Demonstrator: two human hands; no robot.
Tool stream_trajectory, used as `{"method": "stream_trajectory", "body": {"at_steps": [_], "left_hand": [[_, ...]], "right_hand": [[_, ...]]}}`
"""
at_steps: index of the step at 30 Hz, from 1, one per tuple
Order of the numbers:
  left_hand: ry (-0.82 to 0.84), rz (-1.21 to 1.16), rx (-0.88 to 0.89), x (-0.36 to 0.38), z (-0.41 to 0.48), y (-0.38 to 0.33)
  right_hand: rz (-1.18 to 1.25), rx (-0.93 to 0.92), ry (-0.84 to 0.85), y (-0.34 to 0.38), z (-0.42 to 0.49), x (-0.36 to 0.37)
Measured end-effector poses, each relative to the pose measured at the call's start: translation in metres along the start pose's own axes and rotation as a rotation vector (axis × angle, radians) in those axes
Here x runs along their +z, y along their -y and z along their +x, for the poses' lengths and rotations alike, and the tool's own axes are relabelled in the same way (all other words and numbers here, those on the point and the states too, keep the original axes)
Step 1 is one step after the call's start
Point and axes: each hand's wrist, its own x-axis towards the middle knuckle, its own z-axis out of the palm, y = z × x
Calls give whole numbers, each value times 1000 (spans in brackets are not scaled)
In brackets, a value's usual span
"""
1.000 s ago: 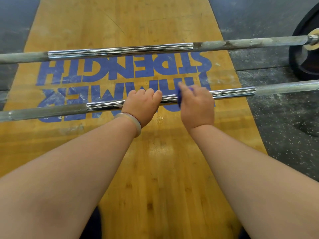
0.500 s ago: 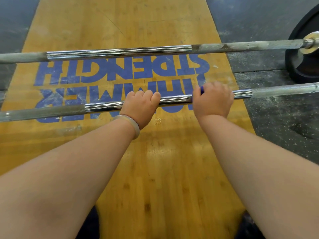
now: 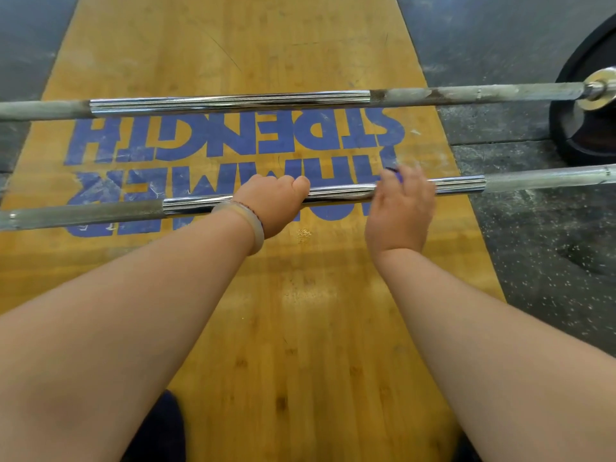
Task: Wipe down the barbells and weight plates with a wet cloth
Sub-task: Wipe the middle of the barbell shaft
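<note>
Two barbells lie across a wooden platform. My left hand (image 3: pixel 278 204) grips the smooth chrome middle of the near barbell (image 3: pixel 343 194). My right hand (image 3: pixel 401 208) is wrapped over the same bar just to the right, holding a blue cloth (image 3: pixel 396 175) of which only a small edge shows above the fingers. The far barbell (image 3: pixel 233 101) lies parallel beyond, with a dull chalky shaft on both sides of its chrome centre. A black weight plate (image 3: pixel 580 105) sits on its right end.
The wooden platform (image 3: pixel 300 328) carries blue upside-down lettering. Dark speckled rubber flooring (image 3: pixel 540 245) flanks it on the right and grey flooring on the left. A dark shoe tip (image 3: pixel 166 425) shows at the bottom between my arms.
My right hand slid right along the near bar with the cloth, then came back left toward my left hand. My left hand has kept its grip in the same place.
</note>
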Motion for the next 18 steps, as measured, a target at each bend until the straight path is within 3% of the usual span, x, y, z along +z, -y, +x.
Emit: {"method": "stream_trajectory", "body": {"at_steps": [3,5,7,11,13,16,18], "left_hand": [[116,-131,-13,-9,5,3],[191,-194,10,-14,8,6],[255,-252,30,-19,10,9],[305,-325,5,-24,9,11],[67,-286,19,-14,-1,8],[-476,-47,54,19,-19,-1],[-567,42,-11,40,-28,-9]], "right_hand": [[35,-416,117,27,-20,13],[35,-442,151,29,-21,14],[40,-313,154,15,-14,7],[41,133,148,-4,-3,-7],[9,43,130,11,-9,-7],[-27,-386,208,31,-22,1],[-33,-462,232,28,-25,5]]}}
